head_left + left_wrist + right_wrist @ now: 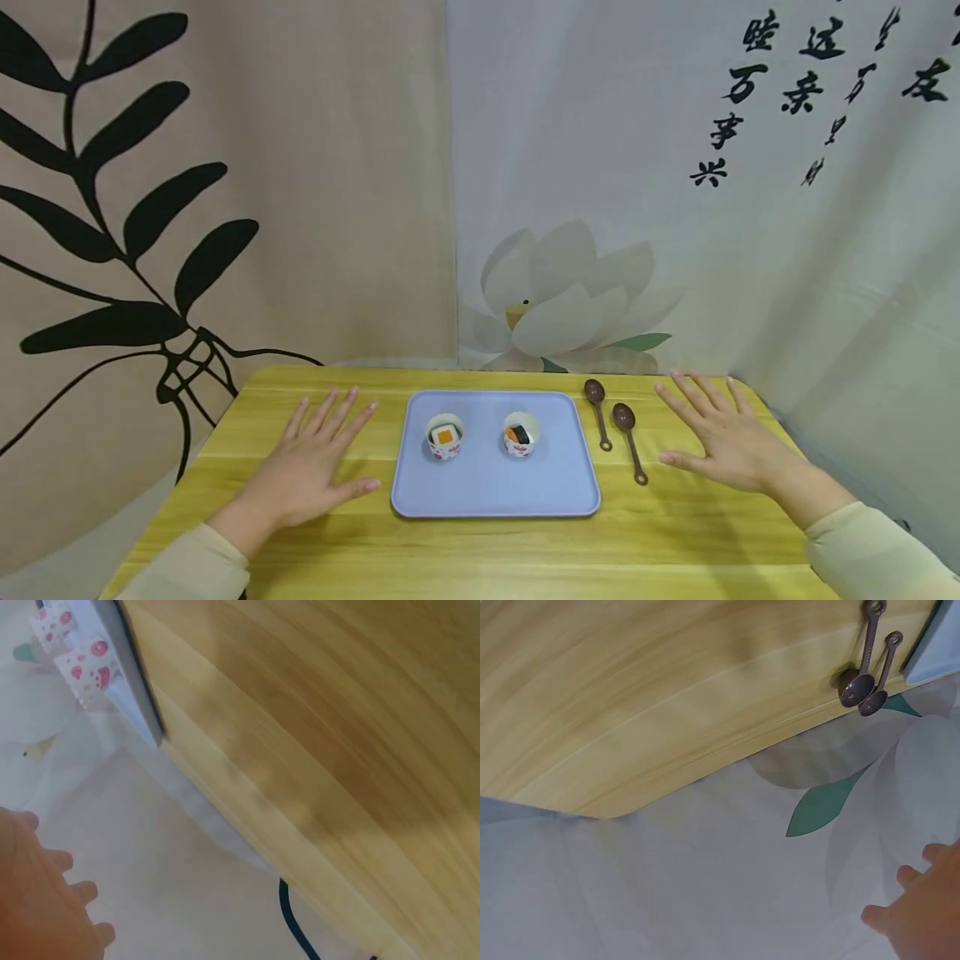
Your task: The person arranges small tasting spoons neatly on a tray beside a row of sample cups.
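My left hand (306,471) is held over the table left of the blue tray (480,496), fingers straight and spread, holding nothing. On the other side my right hand (723,437), likewise spread and holding nothing, is nearest to two brown measuring spoons. One spoon (599,412) lies close to the tray's right edge; the other spoon (630,442) lies nearer that hand. Two small patterned paper cups stand on the tray. The left cup (445,451) holds a white piece with an orange square; the right cup (519,448) holds an orange, white and black piece resembling sushi.
The wooden table (480,558) carries the tray and spoons. Its back edge meets a hanging curtain (360,208) printed with dark leaves, a pale lotus and black characters. In the left wrist view a black cord-like line (295,922) shows beside the table edge.
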Demonstrator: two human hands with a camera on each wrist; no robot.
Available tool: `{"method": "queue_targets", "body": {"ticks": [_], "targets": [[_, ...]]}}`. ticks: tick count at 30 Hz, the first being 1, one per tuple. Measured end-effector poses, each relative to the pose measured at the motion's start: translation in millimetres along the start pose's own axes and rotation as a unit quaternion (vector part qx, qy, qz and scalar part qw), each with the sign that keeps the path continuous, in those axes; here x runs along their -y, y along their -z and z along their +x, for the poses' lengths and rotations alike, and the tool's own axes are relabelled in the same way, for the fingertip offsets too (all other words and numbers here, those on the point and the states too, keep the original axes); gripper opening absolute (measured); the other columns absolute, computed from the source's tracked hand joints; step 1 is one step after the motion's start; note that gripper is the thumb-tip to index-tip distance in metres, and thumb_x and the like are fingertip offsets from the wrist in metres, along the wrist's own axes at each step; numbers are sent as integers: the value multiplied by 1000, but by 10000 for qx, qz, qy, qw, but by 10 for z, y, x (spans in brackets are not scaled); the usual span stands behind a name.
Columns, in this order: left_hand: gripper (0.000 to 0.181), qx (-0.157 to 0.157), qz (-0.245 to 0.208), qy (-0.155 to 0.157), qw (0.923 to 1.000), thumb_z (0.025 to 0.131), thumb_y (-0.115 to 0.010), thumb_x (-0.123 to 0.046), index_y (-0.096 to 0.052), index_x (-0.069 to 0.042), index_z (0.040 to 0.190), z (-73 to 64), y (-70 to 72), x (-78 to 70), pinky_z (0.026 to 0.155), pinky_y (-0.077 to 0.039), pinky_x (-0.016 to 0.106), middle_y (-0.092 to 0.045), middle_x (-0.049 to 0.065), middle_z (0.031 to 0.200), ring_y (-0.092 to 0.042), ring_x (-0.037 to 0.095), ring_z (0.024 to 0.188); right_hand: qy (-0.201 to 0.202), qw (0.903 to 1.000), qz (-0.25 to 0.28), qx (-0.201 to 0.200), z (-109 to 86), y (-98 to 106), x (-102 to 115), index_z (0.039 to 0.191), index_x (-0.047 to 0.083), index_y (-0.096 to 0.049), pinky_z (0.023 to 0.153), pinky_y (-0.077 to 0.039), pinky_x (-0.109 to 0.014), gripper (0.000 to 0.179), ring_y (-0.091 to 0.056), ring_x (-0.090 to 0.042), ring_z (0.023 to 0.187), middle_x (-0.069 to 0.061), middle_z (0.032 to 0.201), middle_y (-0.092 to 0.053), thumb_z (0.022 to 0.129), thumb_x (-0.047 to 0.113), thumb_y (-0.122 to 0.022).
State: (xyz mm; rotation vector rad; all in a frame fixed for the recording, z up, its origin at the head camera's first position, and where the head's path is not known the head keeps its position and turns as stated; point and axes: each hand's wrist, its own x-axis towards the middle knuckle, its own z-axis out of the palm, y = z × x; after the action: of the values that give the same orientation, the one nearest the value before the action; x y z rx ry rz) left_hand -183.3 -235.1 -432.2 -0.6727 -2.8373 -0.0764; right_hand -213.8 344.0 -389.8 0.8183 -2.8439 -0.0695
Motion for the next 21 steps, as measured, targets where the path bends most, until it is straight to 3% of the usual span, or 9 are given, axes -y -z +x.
{"method": "queue_targets", "body": {"ticks": [6,13,21], "targets": [[95,3,-112,66,9999,91,-45,-75,-15,-21,163,-14,-37,-41,119,11,55,-7,13,167,-6,42,151,-17,9999,120,-16,5,-37,49,163,19,-14,116,16,-60,90,-1,-36,153,-6,168,4,94,60,-57],[94,17,-244,132,9996,91,-46,-74,-15,-21,163,-12,-81,-87,120,10,55,-5,13,167,-4,42,151,-50,9994,326,-53,33,-78,119,162,18,-17,117,15,-60,90,-4,-38,152,-12,168,-5,94,59,-58],[95,68,-420,192,9989,91,-55,-68,-18,-19,162,16,-151,-150,120,10,54,-4,12,167,-3,40,152,-94,9988,480,4,85,-181,210,162,16,-17,117,16,-58,91,-1,-35,153,-12,168,-5,94,61,-57]]}}
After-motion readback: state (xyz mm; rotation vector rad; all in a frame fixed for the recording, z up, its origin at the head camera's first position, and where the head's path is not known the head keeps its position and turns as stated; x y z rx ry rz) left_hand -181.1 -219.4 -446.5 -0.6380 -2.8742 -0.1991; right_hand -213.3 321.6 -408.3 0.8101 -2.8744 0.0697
